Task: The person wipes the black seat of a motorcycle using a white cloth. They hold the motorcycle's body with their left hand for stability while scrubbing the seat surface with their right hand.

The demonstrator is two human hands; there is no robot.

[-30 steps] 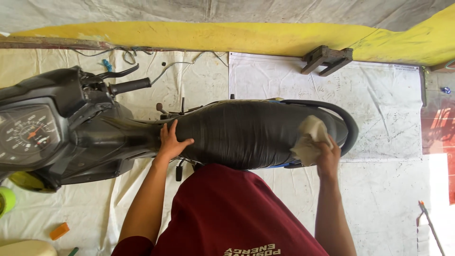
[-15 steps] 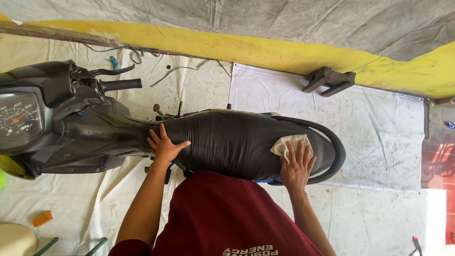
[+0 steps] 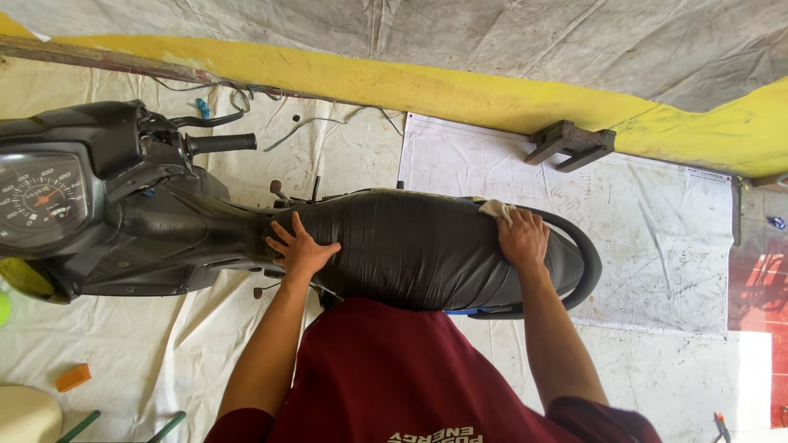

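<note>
1. We look straight down at a black motorcycle [image 3: 164, 213] lying across the view, its round speedometer [image 3: 37, 197] at the left and its long seat [image 3: 410, 246] in the middle.
2. Our left hand [image 3: 300, 250] lies flat on the front end of the seat, fingers spread and relaxed, gripping nothing.
3. Our right hand [image 3: 523, 239] presses on the rear of the seat, fingers curled down over a pale cloth [image 3: 497, 208]; only a corner of the cloth shows past the fingertips.
4. The seat cover is smooth black vinyl with faint cross-wise creases and a dull sheen. A curved black grab rail [image 3: 584, 258] loops around its tail.
5. As we judge it, the wiping has reached the far rear edge. The seat looks evenly dark, and we cannot tell which parts are cleaned and which are left.
6. The floor is covered with creased whitish sheeting [image 3: 657, 238], bordered by a yellow strip [image 3: 410, 82].
7. A dark metal bracket [image 3: 570, 143] sits near that strip; a small orange block [image 3: 72, 377] lies at lower left.
</note>
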